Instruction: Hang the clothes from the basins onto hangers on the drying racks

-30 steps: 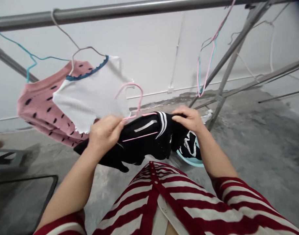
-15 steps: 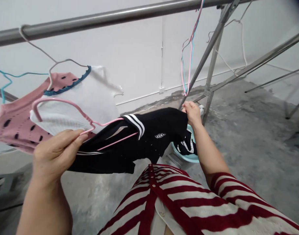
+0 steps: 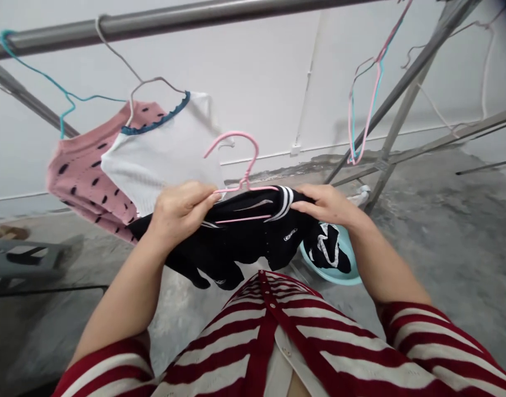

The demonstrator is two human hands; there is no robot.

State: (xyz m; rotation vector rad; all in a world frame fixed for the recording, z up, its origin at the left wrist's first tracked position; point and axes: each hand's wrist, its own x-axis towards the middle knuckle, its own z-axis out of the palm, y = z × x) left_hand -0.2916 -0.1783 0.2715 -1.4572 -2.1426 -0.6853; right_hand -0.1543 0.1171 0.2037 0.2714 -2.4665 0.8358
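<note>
Black shirt (image 3: 250, 240), collar white-striped, sags on a pink hanger (image 3: 246, 181) at six o'clock of its hook; left hand (image 3: 186, 212) pinches one shoulder at nine, right hand (image 3: 329, 205) the other at three.

From afar I am holding a shirt (image 3: 248, 242) between my left hand (image 3: 184, 209) and right hand (image 3: 325, 204), a hanger (image 3: 246, 180) sitting in its neckline. Leftward, a front top (image 3: 165, 154) is overlapping a rear top (image 3: 85, 171) below the rail (image 3: 153, 21); rightward, a basin (image 3: 339, 281) is holding clothes (image 3: 337, 259), other hangers (image 3: 379, 59) dangling above.
</note>
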